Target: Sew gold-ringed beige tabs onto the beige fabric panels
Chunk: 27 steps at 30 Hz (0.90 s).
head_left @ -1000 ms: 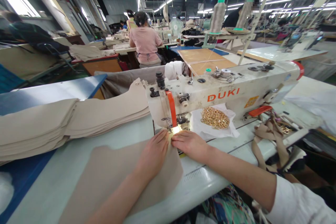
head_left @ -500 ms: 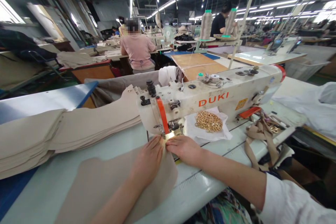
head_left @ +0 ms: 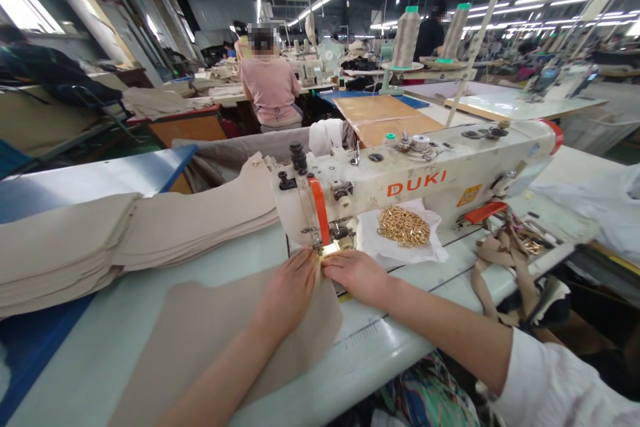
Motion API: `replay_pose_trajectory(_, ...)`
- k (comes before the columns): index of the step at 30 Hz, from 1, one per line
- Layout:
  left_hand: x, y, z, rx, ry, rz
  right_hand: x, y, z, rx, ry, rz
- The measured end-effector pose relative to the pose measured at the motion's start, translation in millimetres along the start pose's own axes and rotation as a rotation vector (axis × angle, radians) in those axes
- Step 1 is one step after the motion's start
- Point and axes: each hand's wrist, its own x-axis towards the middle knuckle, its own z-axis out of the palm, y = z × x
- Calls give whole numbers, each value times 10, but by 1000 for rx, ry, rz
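A beige fabric piece (head_left: 215, 327) lies on the sewing machine table, its narrow upper end under the lit needle area of a white DUKI sewing machine (head_left: 365, 180). My left hand (head_left: 290, 287) is on top of the fabric, fingers drawn together and gripping it just before the presser foot. From the right, my right hand (head_left: 357, 275) has its fingertips closed on the fabric edge by the needle. The two hands' fingertips almost meet. The needle tip and stitch line are hidden by the fingers and the machine head.
Stacked beige fabric pieces (head_left: 65, 247) lie left of the machine. Gold metal hardware (head_left: 403, 227) rests on white paper (head_left: 367, 240) beneath the machine arm. Beige straps (head_left: 493, 267) hang at the right. Thread cones (head_left: 406, 40) stand behind; a person in pink (head_left: 270, 87) sits beyond.
The whole view has shifted slightly, with the scene a little farther right and the machine slightly higher. Both hands stay at the needle on the fabric, with little visible movement relative to the machine.
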Motion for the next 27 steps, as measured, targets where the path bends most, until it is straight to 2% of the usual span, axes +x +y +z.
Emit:
replay_pose_trajectory(7, 13, 27, -39, -24, -6, -23, 30, -13, -69, -25, -52, -3)
replay_pose_trajectory(12, -335, 97, -128, -7, -13, -26, -24, -279, -65, -60, -104, -106)
replay_pose_trajectory(16, -564, 193, -239, -8, -43, -89, -109, -501, -16, -31, -38, -115)
replay_pose_trajectory(20, -745, 306, -429, 6, -15, -135, -147, -547, 8, 39, 9, -100)
replay_pose_trajectory(22, -942, 353, -518, 50, -24, -63, -161, -529, 21, 86, 27, -85)
replay_pose_trajectory(24, -1233, 340, -562, 122, -74, 69, -180, -513, 34, 140, 52, -54)
replay_pose_trajectory(27, -1758, 117, -599, 236, -74, 186, -209, -521, 46, 210, 124, 11)
